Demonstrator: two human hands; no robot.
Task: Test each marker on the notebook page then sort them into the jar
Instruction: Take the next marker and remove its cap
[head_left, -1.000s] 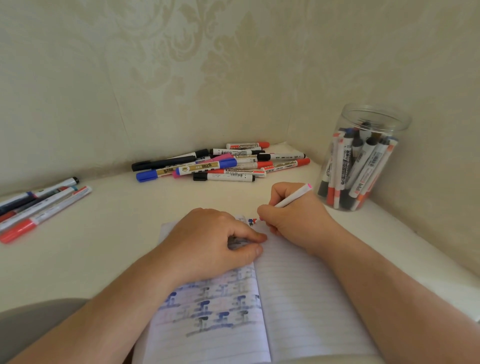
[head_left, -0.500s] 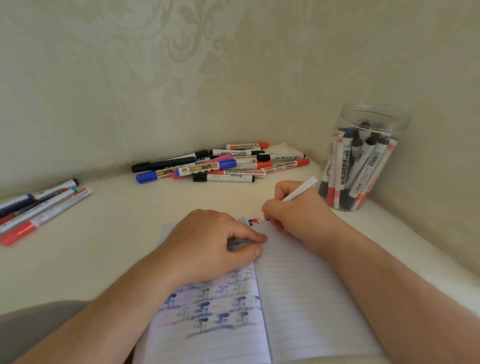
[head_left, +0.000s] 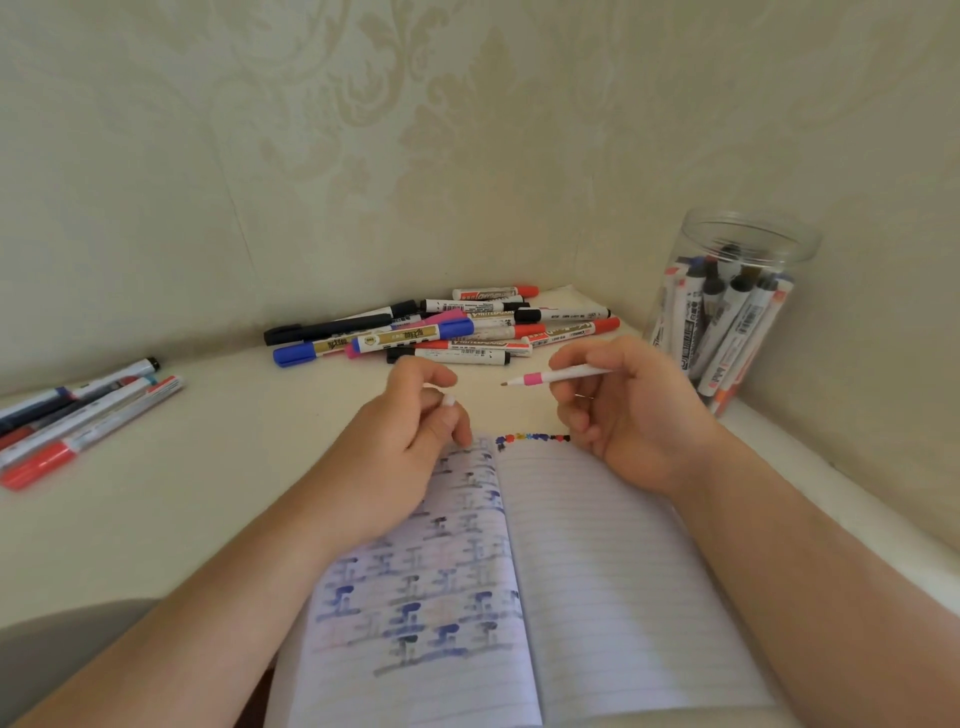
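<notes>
Now: right hand (head_left: 631, 410) pinches an uncapped white marker (head_left: 563, 375) with a pink band, tip pointing toward the left hand (head_left: 415, 431). Left hand pinches the white cap (head_left: 448, 400) between curled fingers. Both hover above the notebook's (head_left: 597, 571) far edge, beside a row of colour dots (head_left: 532, 438). Jar (head_left: 727, 312) stands beyond the notebook to the right, already well filled. Untested pile (head_left: 447, 330) lies beyond the notebook, against the wall. Risks, as judged: a misaligned cap lets the bare tip ink fingers; a crowded jar may resist another marker.
</notes>
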